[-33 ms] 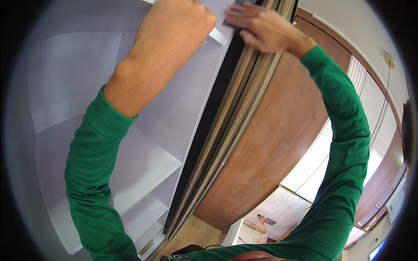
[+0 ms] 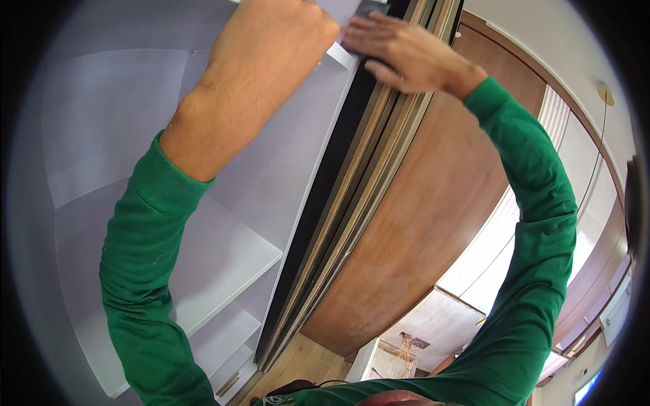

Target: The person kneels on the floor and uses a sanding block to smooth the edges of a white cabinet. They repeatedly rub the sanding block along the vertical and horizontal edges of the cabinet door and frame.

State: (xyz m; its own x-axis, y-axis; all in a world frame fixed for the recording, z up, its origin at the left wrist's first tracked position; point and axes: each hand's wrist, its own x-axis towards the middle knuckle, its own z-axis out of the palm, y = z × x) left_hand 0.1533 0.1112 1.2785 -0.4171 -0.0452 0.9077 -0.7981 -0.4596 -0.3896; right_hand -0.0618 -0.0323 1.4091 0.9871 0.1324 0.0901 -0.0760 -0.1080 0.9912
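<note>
My left hand (image 2: 277, 30) is closed in a fist at the top of the view, in front of the pale cabinet (image 2: 115, 108). Its fingers curl away from me, so anything in them is hidden. A white shelf edge (image 2: 340, 55) shows just beside its knuckles. My right hand (image 2: 399, 51) lies nearly flat, somewhat blurred, over a thin dark grey sheet (image 2: 372, 8). The sheet sticks out past the fingertips, and its material is unclear. Under this hand runs the black strip (image 2: 336, 159) along the cabinet's front edge, beside layered brown panel edges (image 2: 379, 128).
White shelves (image 2: 230, 271) fill the cabinet's lower part. On the right a large brown wood panel (image 2: 413, 196) stands next to the layered edges. Loose wires (image 2: 407, 344) hang from an opening lower down, near the wooden floor (image 2: 308, 358).
My right hand has shifted slightly left and down along the black strip, with the dark sheet under it. My left hand has hardly moved.
</note>
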